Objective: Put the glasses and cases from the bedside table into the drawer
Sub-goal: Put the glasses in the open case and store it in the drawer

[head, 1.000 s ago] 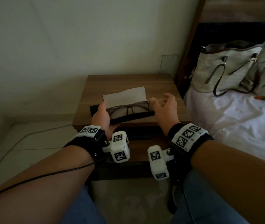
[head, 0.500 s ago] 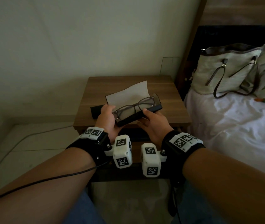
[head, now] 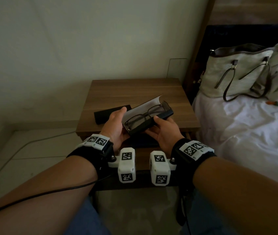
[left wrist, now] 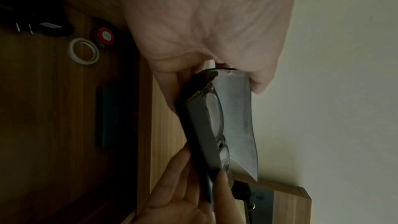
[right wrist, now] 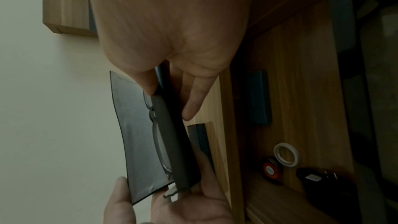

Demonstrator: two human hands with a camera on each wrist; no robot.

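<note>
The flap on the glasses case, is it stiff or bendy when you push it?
Probably bendy: the flap curves along its free edge rather than standing flat. It looks thin, so likely light. The left hand and right hand grip the open case at its ends, and the glasses lying inside may slide out if it tips.

At the centre of the head view you have an open black case (head: pixel 149 122), tilted, its pale flap (head: pixel 141 107) raised, dark-framed glasses (head: pixel 145 117) lying inside. A second black case (head: pixel 108 114), closed, lies flat on the counter (head: pixel 134 89), just left of it. Below, the drawer (left wrist: pixel 64 108) stands open.
</note>
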